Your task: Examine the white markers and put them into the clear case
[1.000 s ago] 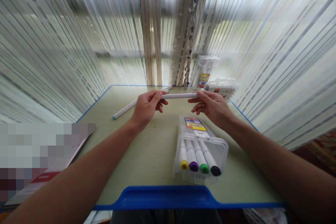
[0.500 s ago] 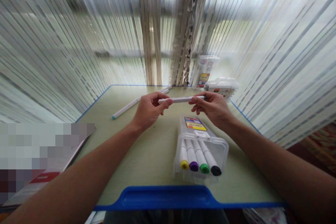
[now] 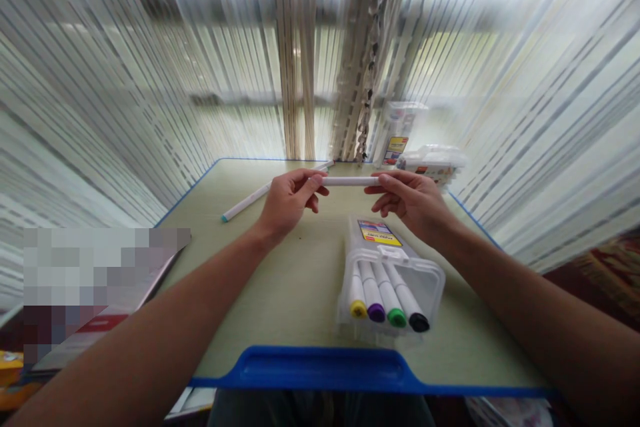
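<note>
A white marker (image 3: 351,181) is held level above the table between both hands. My left hand (image 3: 293,199) pinches its left end between thumb and fingers. At the other end, my right hand (image 3: 413,199) grips it the same way, hiding the tip. Below and nearer to me lies a clear plastic marker case (image 3: 439,280) with a yellow label. Inside it are several white markers with yellow, purple, green and black (image 3: 419,323) ends facing me. Behind my left hand, a white marker with a teal end (image 3: 245,205) lies on the table, its far part covered by the hand.
The pale green table (image 3: 280,307) has a blue rim and a blue tray lip (image 3: 320,367) in front. Near the far right edge are an upright clear case (image 3: 397,137) and a lying one (image 3: 435,163). Another marker (image 3: 327,165) lies at the back. String curtains (image 3: 225,47) hang behind.
The marker in my hands has been lifted slightly and turned more level, and its dark end is now covered by my right hand. The whole view has shifted slightly.
</note>
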`<act>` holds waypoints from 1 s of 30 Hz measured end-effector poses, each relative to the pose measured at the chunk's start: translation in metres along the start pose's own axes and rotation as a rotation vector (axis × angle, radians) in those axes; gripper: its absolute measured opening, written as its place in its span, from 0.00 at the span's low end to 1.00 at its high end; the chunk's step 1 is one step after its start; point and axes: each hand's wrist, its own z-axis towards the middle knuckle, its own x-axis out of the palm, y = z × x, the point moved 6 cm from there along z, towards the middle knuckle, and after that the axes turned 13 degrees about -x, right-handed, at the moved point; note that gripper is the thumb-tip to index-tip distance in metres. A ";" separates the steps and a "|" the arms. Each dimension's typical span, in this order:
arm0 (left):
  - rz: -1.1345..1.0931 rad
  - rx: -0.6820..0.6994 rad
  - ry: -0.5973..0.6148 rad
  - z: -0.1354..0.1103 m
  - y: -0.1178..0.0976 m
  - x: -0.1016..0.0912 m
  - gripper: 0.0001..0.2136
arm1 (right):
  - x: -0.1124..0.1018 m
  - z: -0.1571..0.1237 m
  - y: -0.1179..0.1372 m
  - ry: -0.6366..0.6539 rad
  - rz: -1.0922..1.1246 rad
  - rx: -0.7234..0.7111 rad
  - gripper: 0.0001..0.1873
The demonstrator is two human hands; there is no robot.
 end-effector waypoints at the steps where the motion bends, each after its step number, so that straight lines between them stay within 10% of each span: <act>1: -0.017 -0.013 0.005 0.000 0.001 0.000 0.11 | 0.000 0.000 0.000 0.003 0.005 0.007 0.18; 30: -0.025 -0.032 -0.007 0.002 0.002 -0.002 0.12 | -0.001 0.000 0.000 -0.029 0.046 0.058 0.09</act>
